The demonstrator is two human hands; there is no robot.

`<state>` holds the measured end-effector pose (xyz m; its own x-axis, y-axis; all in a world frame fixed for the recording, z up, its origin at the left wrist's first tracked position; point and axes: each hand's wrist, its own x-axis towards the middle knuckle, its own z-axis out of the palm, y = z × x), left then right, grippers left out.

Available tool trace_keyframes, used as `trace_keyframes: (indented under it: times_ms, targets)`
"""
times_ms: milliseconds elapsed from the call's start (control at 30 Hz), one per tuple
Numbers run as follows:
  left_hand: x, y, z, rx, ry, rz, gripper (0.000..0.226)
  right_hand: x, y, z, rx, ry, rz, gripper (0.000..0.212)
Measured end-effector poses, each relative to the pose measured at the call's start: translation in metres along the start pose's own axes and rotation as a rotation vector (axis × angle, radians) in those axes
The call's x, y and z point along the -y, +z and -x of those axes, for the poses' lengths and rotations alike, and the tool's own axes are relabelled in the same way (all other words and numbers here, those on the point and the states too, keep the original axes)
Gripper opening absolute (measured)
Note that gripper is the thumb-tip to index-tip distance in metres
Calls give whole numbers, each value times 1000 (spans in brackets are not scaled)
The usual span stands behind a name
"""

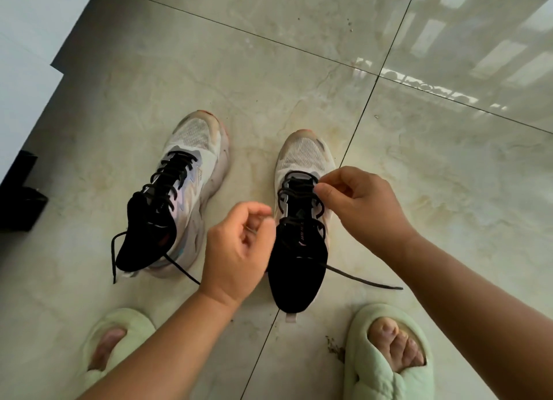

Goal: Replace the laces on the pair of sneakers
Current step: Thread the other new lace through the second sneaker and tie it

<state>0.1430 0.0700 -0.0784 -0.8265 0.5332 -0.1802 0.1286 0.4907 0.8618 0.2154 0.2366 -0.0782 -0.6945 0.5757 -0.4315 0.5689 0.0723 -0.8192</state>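
Left sneaker: black lace threaded, ends loose on the floor.
Right sneaker: laced, untied.
Right hand: pinches its lace near the toe.
Left hand: curled; contents unclear.
Left to do: seemingly everything; no replacement laces in sight.

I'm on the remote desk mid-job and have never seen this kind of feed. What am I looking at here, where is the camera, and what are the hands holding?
There is no machine: a person works with bare hands. The single picture comes from a wide-angle camera worn on the head, looking down at a tiled floor.

Two pale sneakers with black laces stand there, toes pointing away. The left sneaker is untouched, its lace ends trailing on the floor. The right hand pinches a lace loop near the lower eyelets of the right sneaker. The left hand hangs beside that shoe with fingers curled; whether it grips a lace I cannot tell. One lace end lies loose on the floor.

At the bottom are the person's feet in green slippers.
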Motion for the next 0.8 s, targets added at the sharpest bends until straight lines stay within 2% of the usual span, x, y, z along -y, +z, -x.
trace_keyframes:
  times_ms: [100, 200, 267, 367, 533, 600, 700, 800]
  targets:
    - [-6, 6, -29, -50, -157, -31, 16, 1, 5, -7, -11, 4, 42, 11]
    - [-10, 12, -57, 54, -276, -13, 25, 1, 7, -13, -26, 37, 16, 12]
    - [-11, 13, -66, 110, -308, -8, 22, 1, 7, -16, -23, 58, 1, 12]
    - [-14, 14, -75, 144, -287, -83, 14, 2, 7, -20, 7, 42, 61, 9]
    - [-23, 17, -81, 169, -147, -380, 26, 4, 14, -25, 51, -40, 371, 9]
    - [-23, 16, -78, 191, -122, -419, 24, 1, 13, -24, 18, -51, 342, 11]
    - [-21, 13, -76, 207, -157, -336, 12, -3, 12, -21, 0, -70, 251, 14]
    - [-23, 14, -75, 211, -192, -384, 18, -3, 12, -20, -5, -89, 225, 11]
